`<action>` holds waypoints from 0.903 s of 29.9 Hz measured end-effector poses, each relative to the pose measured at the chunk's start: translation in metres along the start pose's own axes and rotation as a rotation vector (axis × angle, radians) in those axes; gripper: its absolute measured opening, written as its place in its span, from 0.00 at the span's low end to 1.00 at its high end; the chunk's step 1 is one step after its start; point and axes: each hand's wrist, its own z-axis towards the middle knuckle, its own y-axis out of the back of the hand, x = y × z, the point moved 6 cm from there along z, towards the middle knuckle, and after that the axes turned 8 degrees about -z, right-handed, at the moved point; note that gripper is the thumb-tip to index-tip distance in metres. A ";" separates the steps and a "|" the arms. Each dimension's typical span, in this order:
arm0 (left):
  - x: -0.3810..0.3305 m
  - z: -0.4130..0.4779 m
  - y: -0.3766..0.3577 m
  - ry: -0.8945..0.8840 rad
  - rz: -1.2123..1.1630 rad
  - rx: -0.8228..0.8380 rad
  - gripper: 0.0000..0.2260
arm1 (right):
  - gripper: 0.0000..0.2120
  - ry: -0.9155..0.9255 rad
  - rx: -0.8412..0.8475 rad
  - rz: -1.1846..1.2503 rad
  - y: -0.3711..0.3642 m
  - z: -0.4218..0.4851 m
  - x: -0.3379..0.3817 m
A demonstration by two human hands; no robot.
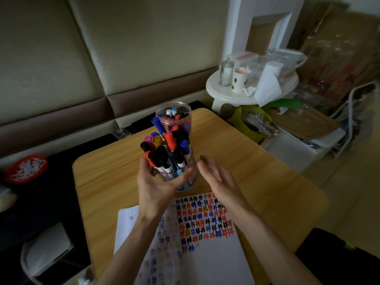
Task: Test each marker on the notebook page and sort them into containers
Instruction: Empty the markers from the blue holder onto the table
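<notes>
My left hand point(156, 182) grips a clear container point(190, 177) packed with several markers point(164, 153) with black, red, blue, pink and yellow caps, held at the middle of the wooden table point(257, 171). Behind it stands a second clear jar point(173, 118) with a few markers inside. My right hand point(216, 175) hovers just right of the held container, fingers straight, holding nothing. The open notebook point(205, 254) lies at the table's near edge, its right page covered in rows of coloured test marks.
A round white side table point(226, 93) at the back right carries a glass jar, a cup and tissues. Cardboard and clutter fill the floor to the right. A red basket point(25, 168) sits on the dark floor at left, with a white object at lower left.
</notes>
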 end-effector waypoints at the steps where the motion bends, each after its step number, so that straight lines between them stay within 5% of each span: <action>1: -0.003 -0.002 0.000 0.009 -0.034 0.007 0.41 | 0.33 -0.007 -0.021 -0.021 0.002 0.000 0.002; 4: -0.009 -0.007 0.001 0.077 -0.154 0.017 0.40 | 0.46 -0.061 -0.063 0.087 0.008 0.003 -0.003; 10: -0.016 -0.011 -0.002 0.108 -0.255 0.110 0.30 | 0.31 -0.039 0.154 0.557 -0.021 -0.004 -0.001; 13: -0.020 -0.010 -0.009 0.083 -0.247 0.225 0.22 | 0.29 -0.009 0.114 0.612 -0.022 -0.005 0.006; 15: -0.017 -0.006 -0.004 0.061 -0.259 0.261 0.27 | 0.29 0.013 0.036 0.587 -0.015 -0.005 0.007; 17: -0.010 0.004 0.010 0.126 -0.425 0.222 0.48 | 0.30 0.025 -0.019 0.546 -0.007 -0.004 0.007; 19: -0.006 0.015 0.024 0.141 -0.534 0.189 0.57 | 0.32 0.022 -0.071 0.514 0.001 -0.001 0.007; 27: 0.005 0.019 0.015 0.137 -0.371 0.333 0.52 | 0.36 0.126 -0.111 0.276 0.029 0.001 0.010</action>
